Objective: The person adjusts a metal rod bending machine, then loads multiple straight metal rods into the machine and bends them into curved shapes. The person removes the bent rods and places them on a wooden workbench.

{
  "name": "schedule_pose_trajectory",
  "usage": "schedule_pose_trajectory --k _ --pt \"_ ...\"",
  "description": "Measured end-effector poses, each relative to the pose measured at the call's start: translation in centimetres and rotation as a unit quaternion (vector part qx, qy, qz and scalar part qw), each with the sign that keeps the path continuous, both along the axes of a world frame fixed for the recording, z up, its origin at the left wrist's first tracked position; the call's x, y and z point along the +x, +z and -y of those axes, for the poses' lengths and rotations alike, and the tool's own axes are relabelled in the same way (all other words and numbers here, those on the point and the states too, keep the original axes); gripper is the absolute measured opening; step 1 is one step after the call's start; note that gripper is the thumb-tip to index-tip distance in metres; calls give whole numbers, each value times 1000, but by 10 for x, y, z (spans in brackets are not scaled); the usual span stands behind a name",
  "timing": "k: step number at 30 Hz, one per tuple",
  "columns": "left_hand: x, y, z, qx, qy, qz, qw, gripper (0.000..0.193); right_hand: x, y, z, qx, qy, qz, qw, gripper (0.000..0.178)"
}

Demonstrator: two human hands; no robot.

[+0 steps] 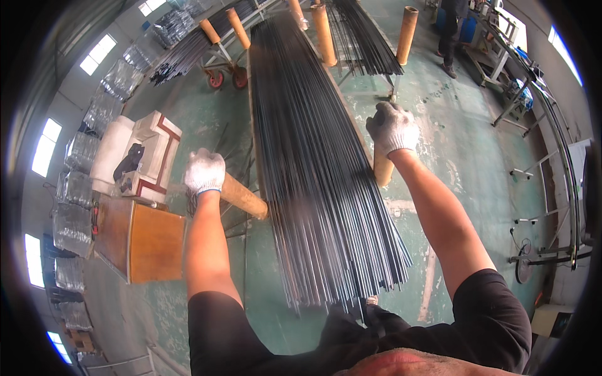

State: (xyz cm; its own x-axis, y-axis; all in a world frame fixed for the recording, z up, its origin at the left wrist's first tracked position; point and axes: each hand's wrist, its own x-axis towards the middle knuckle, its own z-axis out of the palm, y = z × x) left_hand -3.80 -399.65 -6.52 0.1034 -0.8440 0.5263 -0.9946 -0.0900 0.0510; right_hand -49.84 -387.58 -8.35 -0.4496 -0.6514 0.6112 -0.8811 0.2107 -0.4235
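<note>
While long black rods (313,156) lie packed side by side before a worker (219,332), the gloved left hand (204,171) curls, fingers drawn in, over the top of a tan tube (246,198) beside them. The right hand (393,127), gloved too, closes over a second tan tube (383,169) along the opposite edge. Off to the worker's left, a pale sofa (150,135) stands near a brown cabinet (158,244); across the room to the right, another person (449,31) stands.
</note>
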Motion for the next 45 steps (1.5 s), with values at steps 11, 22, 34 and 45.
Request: schedule_pose_trajectory --k 11,22,34,45 --pt "-16 -9 136 -31 -1 31 999 24 -20 -1 136 24 -24 -14 999 19" --pt "-17 -16 217 -16 12 72 997 21 -37 -4 212 -14 34 -22 999 21" --pt "-80 -76 75 -5 -64 -272 960 24 -56 6 216 68 273 101 954 38" --pt "-426 -151 -177 342 -132 -466 805 17 -190 -12 108 117 439 218 864 69"
